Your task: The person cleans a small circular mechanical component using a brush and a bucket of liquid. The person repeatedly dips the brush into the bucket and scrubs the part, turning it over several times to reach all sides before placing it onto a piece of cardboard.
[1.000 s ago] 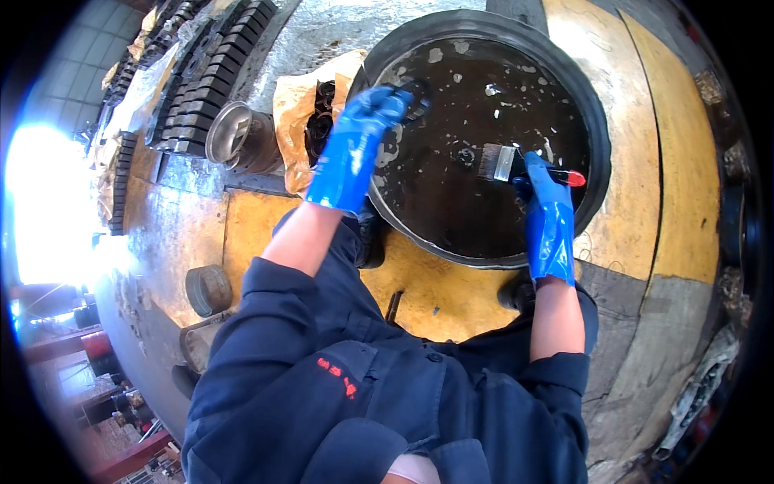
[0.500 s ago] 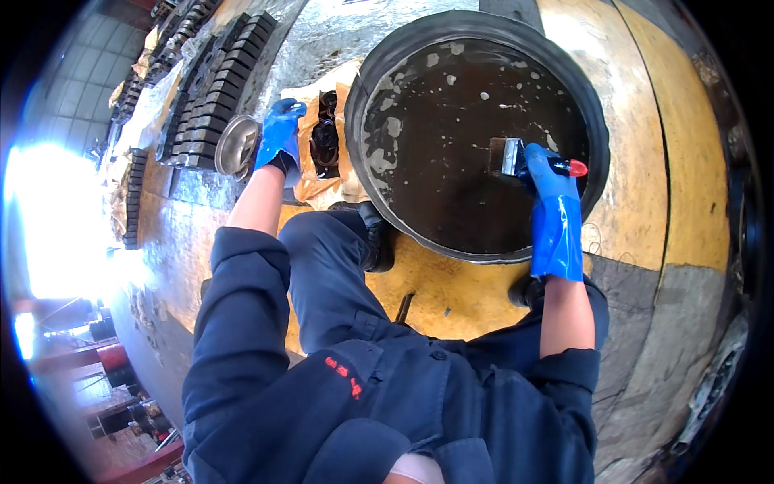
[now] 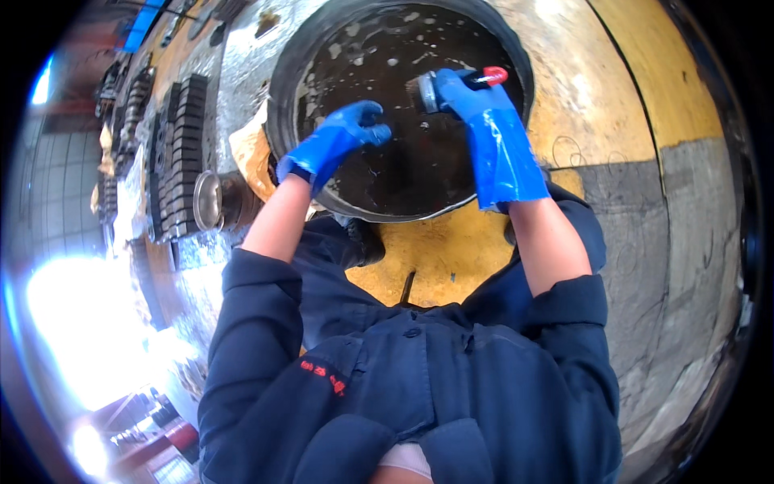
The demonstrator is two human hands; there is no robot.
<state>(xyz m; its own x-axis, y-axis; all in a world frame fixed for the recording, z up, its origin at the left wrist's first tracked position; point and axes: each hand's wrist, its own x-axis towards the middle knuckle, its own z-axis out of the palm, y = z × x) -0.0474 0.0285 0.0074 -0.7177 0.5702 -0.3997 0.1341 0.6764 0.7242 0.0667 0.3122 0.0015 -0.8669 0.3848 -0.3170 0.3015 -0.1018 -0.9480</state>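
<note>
Now the brush (image 3: 428, 93) is over the dark liquid (image 3: 435, 165) inside the round tub (image 3: 282, 97), its red handle end pointing right. The right hand (image 3: 474, 101) has its gloved fingers wrapped round the handle, as it did half a second ago. The left hand (image 3: 343, 133) has changed place: then out beyond the brown paper (image 3: 251, 155), near the metal can (image 3: 208, 200), it is now above the liquid, fingers partly bent. That brings both hands together at the tub, seemingly ready for brushing. Whether the left fingers grip anything small and dark cannot be told. The bristles blend into the liquid, so their contact with it is unclear; its depths are hidden. The left glove and forearm hide much of the paper, and the upper edge crops the tub.
</note>
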